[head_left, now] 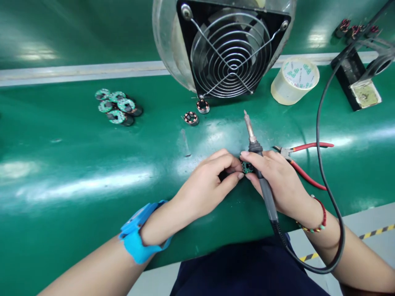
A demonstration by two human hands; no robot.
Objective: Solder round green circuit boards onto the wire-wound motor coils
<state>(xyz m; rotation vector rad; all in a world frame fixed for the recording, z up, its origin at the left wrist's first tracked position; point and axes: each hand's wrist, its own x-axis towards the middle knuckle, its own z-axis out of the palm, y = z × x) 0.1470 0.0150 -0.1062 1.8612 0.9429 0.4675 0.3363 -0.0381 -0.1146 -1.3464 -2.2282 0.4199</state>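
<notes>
A small green circuit board [247,167] sits between my two hands near the middle of the green table. My left hand [212,179], with a blue band on its wrist, pinches the board's left side between thumb and fingers. From the other side, the thumb and index finger of my right hand [277,176] touch the board. A soldering iron [268,193] lies across the same hand, held in it, with its metal tip pointing up and away. Part of the board is hidden by fingers.
Red-handled cutters [304,172] lie right of my right hand. A fan [231,53] stands ahead, with two copper-wound rings [191,118] before it. Tape roll [294,80] and black holder [354,80] are right; several board-topped motor parts [117,116] stand left. The iron's cable loops over my right forearm.
</notes>
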